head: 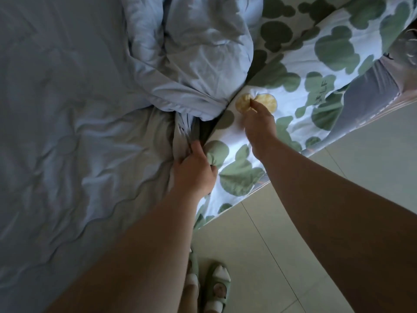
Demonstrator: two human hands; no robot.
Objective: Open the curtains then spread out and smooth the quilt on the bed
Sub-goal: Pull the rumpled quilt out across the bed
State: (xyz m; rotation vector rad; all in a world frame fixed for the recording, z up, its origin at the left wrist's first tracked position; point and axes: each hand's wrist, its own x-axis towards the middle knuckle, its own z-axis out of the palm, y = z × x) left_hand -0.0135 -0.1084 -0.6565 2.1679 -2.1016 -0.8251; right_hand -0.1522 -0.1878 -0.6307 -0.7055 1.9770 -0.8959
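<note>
A pale blue quilt (67, 132) covers the left of the bed, wrinkled, with a bunched heap (191, 59) at the top middle. Its patterned side, white with green blobs and a yellow one (316, 71), lies along the bed's right edge. My left hand (194, 170) is clenched on a gathered fold where the blue and patterned cloth meet. My right hand (259, 120) pinches the patterned cloth at the yellow blob (242, 102). No curtains are in view.
Pale floor tiles (338, 199) run along the bed's right side. My feet in green sandals (216, 288) stand at the bed's edge. A grey panel of the bed's side (370, 96) shows at the upper right.
</note>
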